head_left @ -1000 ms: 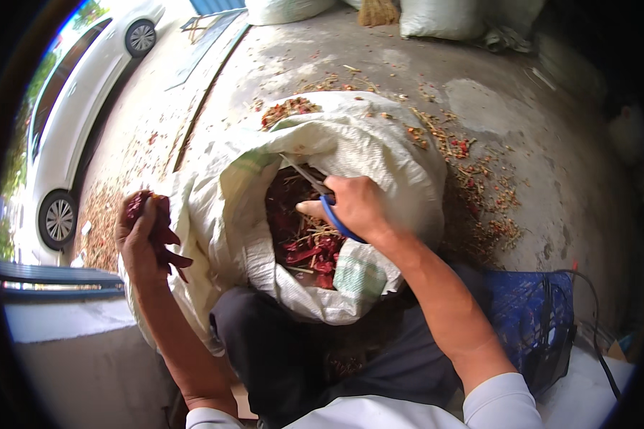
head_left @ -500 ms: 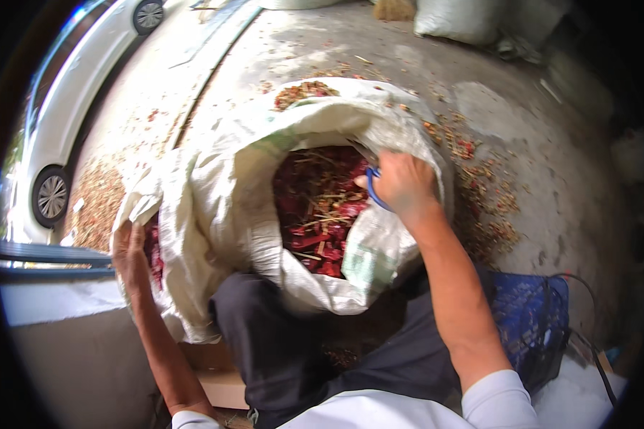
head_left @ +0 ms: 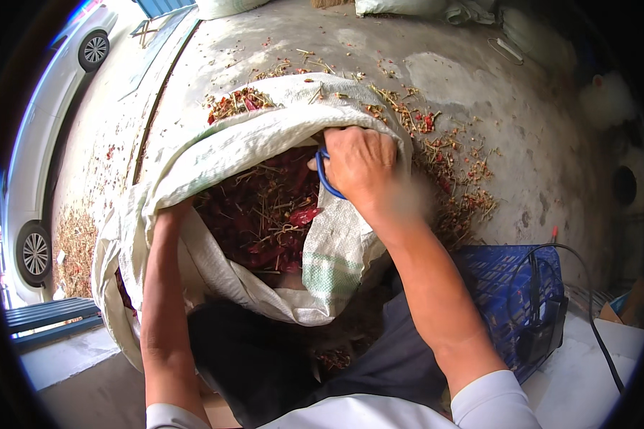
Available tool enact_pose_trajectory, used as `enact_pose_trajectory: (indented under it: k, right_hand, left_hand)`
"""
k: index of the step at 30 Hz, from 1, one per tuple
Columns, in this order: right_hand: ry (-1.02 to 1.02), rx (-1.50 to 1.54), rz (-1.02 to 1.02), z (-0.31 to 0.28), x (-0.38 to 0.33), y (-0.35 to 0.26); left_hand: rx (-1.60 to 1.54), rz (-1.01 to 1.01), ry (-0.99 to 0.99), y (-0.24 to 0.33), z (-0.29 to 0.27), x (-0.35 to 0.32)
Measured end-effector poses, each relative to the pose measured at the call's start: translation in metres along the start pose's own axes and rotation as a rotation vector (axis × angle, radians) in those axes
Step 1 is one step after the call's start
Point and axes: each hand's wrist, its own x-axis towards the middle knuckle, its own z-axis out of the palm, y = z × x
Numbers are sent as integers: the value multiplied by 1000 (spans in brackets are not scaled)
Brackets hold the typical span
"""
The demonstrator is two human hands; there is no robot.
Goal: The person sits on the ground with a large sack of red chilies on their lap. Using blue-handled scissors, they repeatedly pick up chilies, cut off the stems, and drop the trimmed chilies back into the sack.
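Observation:
A large white woven sack (head_left: 222, 150) stands open in front of me, its rim rolled down. Inside lie dark red dried chillies (head_left: 254, 214) mixed with straw-coloured stems. My right hand (head_left: 361, 161) is closed round blue-handled scissors (head_left: 325, 175) at the sack's right rim; their blades are hidden. My left forearm (head_left: 168, 286) reaches in under the left side of the rim, so the cloth covers my left hand and its fingers do not show. At the lower left, more red chillies show in a gap of white sack cloth.
Chilli and stem scraps (head_left: 458, 164) litter the concrete floor to the right and far side. A blue plastic crate (head_left: 508, 286) with a black cable stands at my right. A white car (head_left: 43, 157) is parked at the far left. More white sacks (head_left: 401, 7) lie at the back.
My left hand has moved from the sack's outer left side to under its rim. My right hand still holds the scissors. The whole view has shifted a little.

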Motion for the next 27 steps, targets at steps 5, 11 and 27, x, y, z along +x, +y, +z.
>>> enact_pose_trajectory:
  k: [5, 11, 27]
  right_hand:
    - [-238, 60, -96, 3, -8, -15]
    - [-194, 192, -107, 13, -13, -26]
    - [-511, 418, -107, -16, -15, -25]
  left_hand:
    - [477, -198, -341, 64, -6, -3]
    - [280, -149, -492, 47, 41, -14]
    - [-105, -243, -198, 199, -41, -46]
